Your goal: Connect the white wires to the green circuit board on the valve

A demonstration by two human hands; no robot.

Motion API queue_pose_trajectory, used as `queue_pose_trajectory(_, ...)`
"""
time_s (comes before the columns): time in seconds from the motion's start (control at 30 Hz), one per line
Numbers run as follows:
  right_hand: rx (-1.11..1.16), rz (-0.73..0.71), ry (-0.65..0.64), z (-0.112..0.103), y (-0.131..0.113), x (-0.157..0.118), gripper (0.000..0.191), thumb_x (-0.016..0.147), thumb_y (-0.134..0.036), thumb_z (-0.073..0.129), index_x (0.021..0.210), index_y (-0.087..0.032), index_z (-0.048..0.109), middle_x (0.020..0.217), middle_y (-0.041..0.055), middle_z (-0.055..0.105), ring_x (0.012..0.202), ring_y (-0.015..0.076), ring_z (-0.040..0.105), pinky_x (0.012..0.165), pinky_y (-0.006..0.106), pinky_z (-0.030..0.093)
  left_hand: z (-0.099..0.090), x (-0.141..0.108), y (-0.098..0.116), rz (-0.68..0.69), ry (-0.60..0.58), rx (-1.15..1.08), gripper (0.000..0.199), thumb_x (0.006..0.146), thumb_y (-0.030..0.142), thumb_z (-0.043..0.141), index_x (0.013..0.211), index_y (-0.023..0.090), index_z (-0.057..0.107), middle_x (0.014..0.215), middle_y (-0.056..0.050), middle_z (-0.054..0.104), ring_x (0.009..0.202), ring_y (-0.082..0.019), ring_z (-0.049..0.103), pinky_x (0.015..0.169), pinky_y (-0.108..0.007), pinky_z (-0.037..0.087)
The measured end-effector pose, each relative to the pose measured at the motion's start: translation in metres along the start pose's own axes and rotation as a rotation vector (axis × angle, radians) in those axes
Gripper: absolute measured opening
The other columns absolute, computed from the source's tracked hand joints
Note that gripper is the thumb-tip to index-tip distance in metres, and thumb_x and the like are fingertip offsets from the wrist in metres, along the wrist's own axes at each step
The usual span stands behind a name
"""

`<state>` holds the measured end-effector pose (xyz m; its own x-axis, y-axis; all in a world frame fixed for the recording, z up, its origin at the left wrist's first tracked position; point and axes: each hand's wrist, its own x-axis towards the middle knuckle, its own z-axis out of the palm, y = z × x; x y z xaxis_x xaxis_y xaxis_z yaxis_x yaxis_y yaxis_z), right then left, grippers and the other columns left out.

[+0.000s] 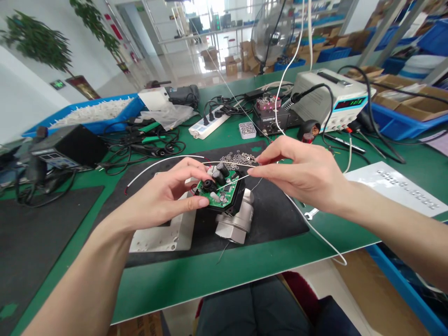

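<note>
A green circuit board [227, 189] in a black housing sits on a silver metal valve body [236, 223], over a black mat. My left hand [175, 189] grips the board's left edge, its thumb at the front and fingers by a round black part. Above the right side of the board, my right hand [297, 170] pinches thin white wires [233, 163] between thumb and fingertips. One wire reaches down to the board. A pale metal plate [182, 233] lies beneath my left hand, left of the valve.
Small metal rings [236, 160] lie behind the board. A power supply [329, 100], a power strip [209, 125] and a small box of beads [247, 130] stand farther back. At right are a wrench [311, 214] and a white sheet [399, 186]; cables cross the table.
</note>
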<state>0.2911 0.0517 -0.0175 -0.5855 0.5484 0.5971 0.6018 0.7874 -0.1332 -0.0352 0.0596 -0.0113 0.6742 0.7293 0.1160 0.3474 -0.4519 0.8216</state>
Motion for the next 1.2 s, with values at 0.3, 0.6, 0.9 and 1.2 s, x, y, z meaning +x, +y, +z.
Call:
queue_pose_trajectory(0.3, -0.074, -0.139, -0.041, 0.0, 0.013, -0.01, 0.038, 0.108, -0.018, 0.041, 0.124, -0.031, 0.073, 0.108, 0.0032, 0.076, 0.091, 0.019, 0.072, 0.07, 0.031, 0.051, 0.002, 0.002, 0.006, 0.036, 0.015, 0.091, 0.03, 0.094, 0.03, 0.08, 0.122, 0.029, 0.068, 0.129, -0.005, 0.055, 0.128, -0.02, 0.053, 0.105, -0.026, 0.049)
queue_pose_trajectory(0.6, -0.099, -0.112, -0.016, 0.0, 0.012, -0.012, 0.036, 0.107, -0.017, 0.045, 0.119, -0.029, 0.076, 0.104, 0.0024, 0.078, 0.081, 0.0165, 0.071, 0.06, 0.03, 0.044, 0.005, 0.005, 0.012, 0.016, -0.003, 0.099, 0.028, 0.095, 0.034, 0.079, 0.121, 0.028, 0.069, 0.127, -0.006, 0.055, 0.122, -0.021, 0.055, 0.097, -0.028, 0.051)
queue_pose_trajectory(0.9, -0.135, -0.172, 0.017, -0.003, 0.01, -0.015, 0.029, 0.104, -0.013, 0.051, 0.116, -0.023, 0.075, 0.104, 0.0034, 0.078, 0.079, 0.015, 0.072, 0.058, 0.027, 0.044, 0.005, 0.005, 0.015, -0.017, -0.032, 0.133, 0.033, 0.096, 0.042, 0.078, 0.125, 0.03, 0.068, 0.13, -0.007, 0.054, 0.122, -0.023, 0.053, 0.102, -0.035, 0.049)
queue_pose_trajectory(1.2, -0.148, -0.206, 0.023, -0.008, 0.007, -0.024, 0.031, 0.1, -0.009, 0.057, 0.125, -0.023, 0.068, 0.121, 0.0069, 0.078, 0.102, 0.0209, 0.076, 0.077, 0.032, 0.059, 0.008, 0.007, 0.023, -0.011, -0.036, 0.144, 0.034, 0.096, 0.046, 0.076, 0.125, 0.031, 0.068, 0.131, -0.006, 0.054, 0.124, -0.024, 0.054, 0.108, -0.039, 0.047)
